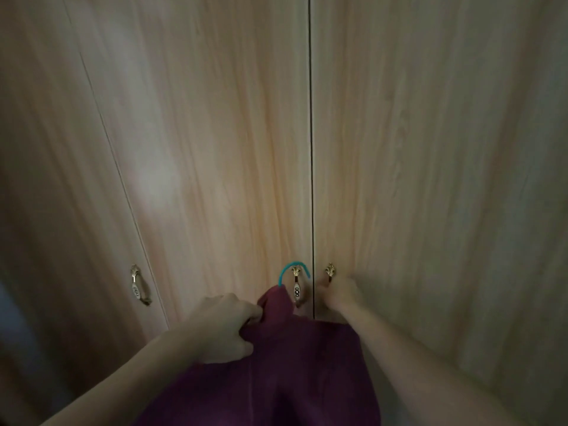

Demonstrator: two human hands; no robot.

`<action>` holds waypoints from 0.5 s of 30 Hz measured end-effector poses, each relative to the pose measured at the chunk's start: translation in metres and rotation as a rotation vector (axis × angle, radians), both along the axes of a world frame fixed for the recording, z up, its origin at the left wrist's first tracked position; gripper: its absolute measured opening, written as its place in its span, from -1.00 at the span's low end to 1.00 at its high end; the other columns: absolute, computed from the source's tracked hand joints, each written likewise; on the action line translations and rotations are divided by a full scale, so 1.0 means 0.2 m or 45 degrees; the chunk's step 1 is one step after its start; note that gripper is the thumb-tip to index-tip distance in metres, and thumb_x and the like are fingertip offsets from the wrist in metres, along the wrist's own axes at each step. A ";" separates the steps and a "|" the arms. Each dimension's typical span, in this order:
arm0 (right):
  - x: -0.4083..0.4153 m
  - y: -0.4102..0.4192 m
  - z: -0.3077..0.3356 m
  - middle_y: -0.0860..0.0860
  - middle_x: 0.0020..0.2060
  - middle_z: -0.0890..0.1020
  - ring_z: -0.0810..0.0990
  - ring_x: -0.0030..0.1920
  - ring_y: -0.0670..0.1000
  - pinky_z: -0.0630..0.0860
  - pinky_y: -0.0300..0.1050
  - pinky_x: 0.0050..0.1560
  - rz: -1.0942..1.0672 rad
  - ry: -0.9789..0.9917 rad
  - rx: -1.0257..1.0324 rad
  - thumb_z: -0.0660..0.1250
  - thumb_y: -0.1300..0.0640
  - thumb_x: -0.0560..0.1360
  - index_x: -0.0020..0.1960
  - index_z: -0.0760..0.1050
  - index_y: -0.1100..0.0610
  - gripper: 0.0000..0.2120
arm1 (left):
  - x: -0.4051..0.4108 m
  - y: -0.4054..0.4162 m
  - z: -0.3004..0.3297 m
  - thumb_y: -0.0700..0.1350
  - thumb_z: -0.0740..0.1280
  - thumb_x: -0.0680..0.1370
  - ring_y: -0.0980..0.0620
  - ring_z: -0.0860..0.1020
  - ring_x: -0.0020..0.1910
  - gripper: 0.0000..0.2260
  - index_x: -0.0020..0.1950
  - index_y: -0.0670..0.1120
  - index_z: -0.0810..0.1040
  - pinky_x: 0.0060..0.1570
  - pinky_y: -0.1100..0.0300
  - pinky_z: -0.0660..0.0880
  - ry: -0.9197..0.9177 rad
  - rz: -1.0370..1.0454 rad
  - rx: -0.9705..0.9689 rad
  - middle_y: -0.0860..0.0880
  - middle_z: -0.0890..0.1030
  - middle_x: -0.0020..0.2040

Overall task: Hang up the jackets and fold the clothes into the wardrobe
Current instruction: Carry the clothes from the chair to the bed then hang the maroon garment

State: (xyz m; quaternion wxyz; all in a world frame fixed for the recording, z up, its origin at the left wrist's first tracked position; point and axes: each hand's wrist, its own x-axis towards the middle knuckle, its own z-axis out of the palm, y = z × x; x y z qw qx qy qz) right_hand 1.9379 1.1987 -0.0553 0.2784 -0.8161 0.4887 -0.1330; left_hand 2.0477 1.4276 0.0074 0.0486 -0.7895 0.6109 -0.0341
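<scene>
Down at the bottom edge, the maroon jacket point(295, 364) gets cut off, so its full shape is hard to tell. It's dark purple-red and bunched up, and the left hand point(221, 327) grips it near the collar. A teal hanger hook point(292, 269) pokes out above. Farther back, the right hand point(338, 292) is curled around a wardrobe handle point(330, 270), pretty blurry, on the closed wardrobe doors point(215, 149).

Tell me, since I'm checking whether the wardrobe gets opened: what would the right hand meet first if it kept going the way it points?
The right hand already reaches the right door's handle, fingers apparently curled on it. Straight beyond lies the closed right wardrobe door, though contact depth is unclear.
</scene>
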 end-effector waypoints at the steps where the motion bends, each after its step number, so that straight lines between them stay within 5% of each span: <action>1: 0.03 -0.01 -0.03 0.13 0.06 0.64 0.62 0.08 0.14 0.43 -0.15 -0.14 -0.020 -0.010 -0.021 0.25 -0.10 0.53 0.12 0.57 0.16 -0.64 | 0.02 0.02 -0.01 0.13 0.26 0.33 -0.03 0.55 -0.05 -0.72 0.00 0.08 0.45 -0.11 0.09 0.45 -0.015 0.025 0.006 0.07 0.56 -0.14; 5: 0.01 -0.04 -0.12 0.10 -0.02 0.66 0.64 0.02 0.14 0.52 -0.07 -0.11 -0.117 0.025 -0.288 0.25 0.04 0.56 0.10 0.57 0.10 -0.79 | 0.05 0.13 -0.03 0.10 0.29 0.37 -0.05 0.55 0.01 -0.73 0.04 0.09 0.47 -0.13 0.12 0.38 -0.047 0.153 0.003 0.04 0.58 -0.06; 11: -0.13 0.10 -0.17 0.14 -0.11 0.67 0.66 -0.05 0.19 0.55 -0.02 -0.13 -0.064 -0.103 -0.397 0.24 0.03 0.55 0.04 0.59 0.12 -0.78 | -0.01 0.30 0.00 0.09 0.29 0.39 0.05 0.51 -0.10 -0.82 -0.03 0.13 0.44 -0.15 0.14 0.42 -0.028 0.275 -0.036 0.15 0.41 -0.25; 15: -0.30 0.23 -0.19 0.12 -0.12 0.68 0.66 -0.07 0.16 0.58 -0.02 -0.13 -0.037 -0.131 -0.373 0.28 0.05 0.53 0.06 0.59 0.12 -0.80 | -0.08 0.42 0.01 0.11 0.27 0.36 0.06 0.56 -0.08 -0.73 0.03 0.13 0.46 -0.13 0.14 0.47 -0.044 0.299 -0.072 0.15 0.55 -0.15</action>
